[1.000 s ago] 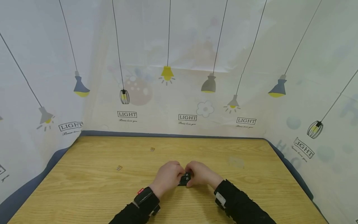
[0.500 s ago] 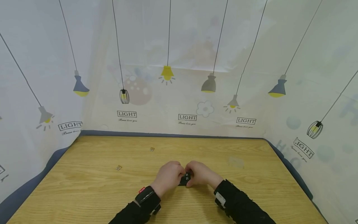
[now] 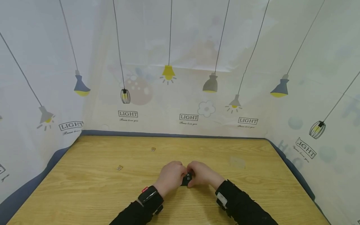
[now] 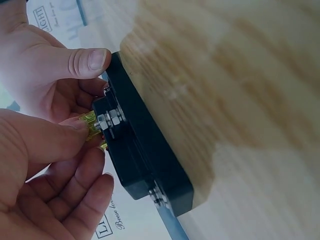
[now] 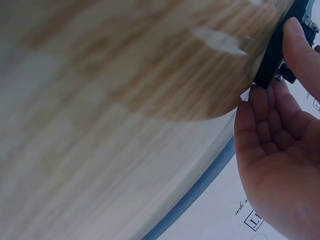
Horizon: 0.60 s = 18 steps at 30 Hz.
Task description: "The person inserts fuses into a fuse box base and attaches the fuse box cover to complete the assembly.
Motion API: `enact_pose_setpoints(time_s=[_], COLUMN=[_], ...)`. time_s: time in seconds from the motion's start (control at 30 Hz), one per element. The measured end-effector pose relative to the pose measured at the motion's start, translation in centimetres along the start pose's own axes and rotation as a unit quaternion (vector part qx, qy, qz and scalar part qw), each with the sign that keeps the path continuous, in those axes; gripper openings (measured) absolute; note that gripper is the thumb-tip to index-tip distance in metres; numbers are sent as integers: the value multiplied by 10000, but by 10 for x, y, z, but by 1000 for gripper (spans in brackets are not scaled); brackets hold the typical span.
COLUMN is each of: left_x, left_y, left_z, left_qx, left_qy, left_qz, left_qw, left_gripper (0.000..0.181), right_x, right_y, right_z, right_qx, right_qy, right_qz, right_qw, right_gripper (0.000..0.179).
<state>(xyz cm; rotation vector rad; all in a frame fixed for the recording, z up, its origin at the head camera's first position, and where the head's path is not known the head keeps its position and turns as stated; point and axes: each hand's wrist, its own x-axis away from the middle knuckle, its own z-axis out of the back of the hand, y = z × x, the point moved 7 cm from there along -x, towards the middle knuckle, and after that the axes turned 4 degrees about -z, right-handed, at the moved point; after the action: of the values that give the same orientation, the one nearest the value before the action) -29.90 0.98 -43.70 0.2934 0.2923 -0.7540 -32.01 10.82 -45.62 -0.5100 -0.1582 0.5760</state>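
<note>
A black fuse holder (image 4: 145,150) with metal bolts and nuts rests on the wooden table (image 3: 92,193). In the left wrist view, my left hand (image 4: 45,170) pinches a yellow see-through blade fuse (image 4: 90,122) at the holder's top, between thumb and index finger. From the other side, my right hand (image 3: 203,173) grips the holder's end, with the thumb along its side. The right wrist view shows that thumb (image 5: 300,47) on the black base and the curled fingers around the end. Much of the fuse is hidden by the left fingers.
Two small light-coloured pieces lie on the table, one at left (image 3: 120,167) and one farther back (image 3: 153,149). A faint clear patch (image 3: 237,162) shows at right. Behind the table's far edge hangs a lamp-printed cloth wall (image 3: 157,103).
The left hand and wrist have shifted slightly to the right, still at the fuse. The right hand and the holder have stayed nearly in place.
</note>
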Motion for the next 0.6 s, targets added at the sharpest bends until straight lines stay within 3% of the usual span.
enact_pose_setpoints(time_s=[0.33,0.6], left_x=[-2,-3], left_y=[6,9], left_z=[3,3], left_qx=[-309,-649], left_qy=[149,38], left_qz=[-107,-92], left_qw=[9994,9978], left_gripper=[25,27], right_x=[0,-2], right_y=[2,3], right_z=[-2,-3], right_qx=[17,1], right_qy=[1,10], right_qz=[-84,-115], right_qw=[10000,9999], right_gripper=[35,34])
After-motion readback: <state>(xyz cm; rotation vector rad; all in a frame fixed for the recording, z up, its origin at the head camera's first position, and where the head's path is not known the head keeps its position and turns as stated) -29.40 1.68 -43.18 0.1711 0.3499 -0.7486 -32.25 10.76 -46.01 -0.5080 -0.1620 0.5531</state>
